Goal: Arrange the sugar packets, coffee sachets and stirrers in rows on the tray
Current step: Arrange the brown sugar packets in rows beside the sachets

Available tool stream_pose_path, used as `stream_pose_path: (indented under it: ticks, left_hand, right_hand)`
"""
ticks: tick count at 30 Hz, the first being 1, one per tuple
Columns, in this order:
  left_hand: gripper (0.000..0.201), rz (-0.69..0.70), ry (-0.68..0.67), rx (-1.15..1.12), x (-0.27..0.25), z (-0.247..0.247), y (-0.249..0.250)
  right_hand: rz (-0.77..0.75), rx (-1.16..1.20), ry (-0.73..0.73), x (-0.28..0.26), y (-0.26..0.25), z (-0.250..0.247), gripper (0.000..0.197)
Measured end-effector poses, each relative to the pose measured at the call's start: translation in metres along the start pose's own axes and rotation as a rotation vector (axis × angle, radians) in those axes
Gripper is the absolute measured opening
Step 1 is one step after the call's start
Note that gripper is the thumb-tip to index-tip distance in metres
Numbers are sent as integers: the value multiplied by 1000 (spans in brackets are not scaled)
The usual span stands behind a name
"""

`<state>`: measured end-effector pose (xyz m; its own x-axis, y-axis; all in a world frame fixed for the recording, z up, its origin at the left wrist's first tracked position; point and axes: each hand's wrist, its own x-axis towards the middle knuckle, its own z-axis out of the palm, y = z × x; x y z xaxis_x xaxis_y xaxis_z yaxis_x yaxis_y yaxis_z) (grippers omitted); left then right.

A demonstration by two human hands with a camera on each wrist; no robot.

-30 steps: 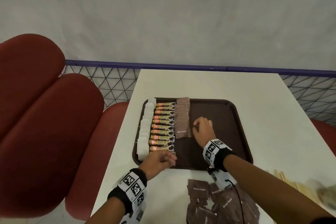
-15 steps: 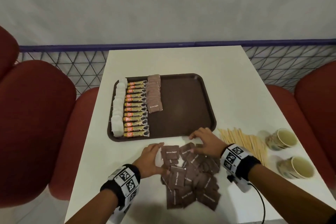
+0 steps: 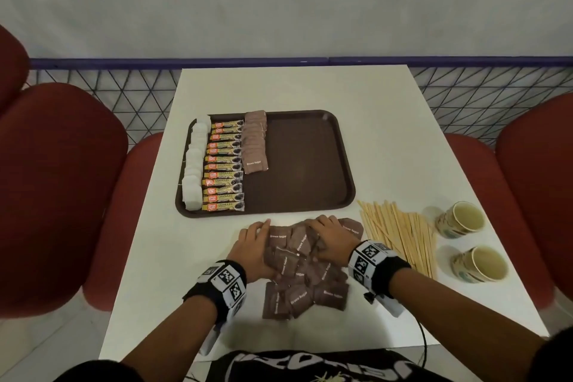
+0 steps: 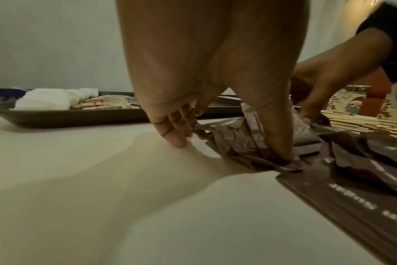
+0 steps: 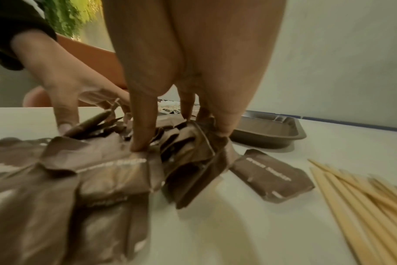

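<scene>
A loose pile of brown sugar packets (image 3: 297, 288) lies on the white table in front of the brown tray (image 3: 310, 164). My left hand (image 3: 252, 245) lies along the pile's left edge with fairly straight fingers, its thumb (image 4: 281, 154) pressing on packets. My right hand (image 3: 328, 239) pinches a bunch of upended packets (image 5: 193, 143) between thumb and fingers at the pile's far end. On the tray's left side run three rows: white sugar packets (image 3: 193, 164), coffee sachets (image 3: 223, 167) and brown sugar packets (image 3: 255, 143). Wooden stirrers (image 3: 400, 236) lie heaped to the right of the pile.
Two paper cups (image 3: 462, 219) (image 3: 479, 263) stand to the right of the stirrers near the table's right edge. The tray's right half is bare. Red chairs (image 3: 62, 195) flank the table, and a wire fence runs behind it.
Both hands left the tray and came back to the loose pile on the table. They have closed in on it from both sides, and the packets are bunched tighter.
</scene>
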<state>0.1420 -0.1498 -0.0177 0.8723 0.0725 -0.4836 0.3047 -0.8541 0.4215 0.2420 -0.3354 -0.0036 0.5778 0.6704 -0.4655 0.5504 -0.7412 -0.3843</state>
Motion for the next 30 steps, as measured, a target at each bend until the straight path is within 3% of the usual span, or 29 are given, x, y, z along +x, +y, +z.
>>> stream_pose_path:
  ticks: [2,5,8,11,17,24,28,30]
  left_hand:
    - [117,-12,16,-118,0,-1,0]
    - [108,-43,79,-193,0,1,-4]
    - [100,-97,121,-189,-1,5,-4]
    - [96,-140,111,-210,1,8,3]
    - [86,-148,110,-285,6,6,7]
    - [71,-105,152,-361,9,6,2]
    - [59,-64,160,-421,11,6,-2]
    - [58,-49,167,-447,12,7,-2]
  right_hand:
    - [-43,98,60,-1,1,0,70]
    - [31,144,144,-6,11,-1,75]
    - [161,92,66,-9,15,-2,98]
    - [180,21,35,-5,6,1,106]
    - [223,143,-25,17,-13,2,96]
    - [262,318,21,26,-19,0,50]
    - [274,607,47,26,-30,-2,54]
    - [275,588,-22,29,-33,-3,76]
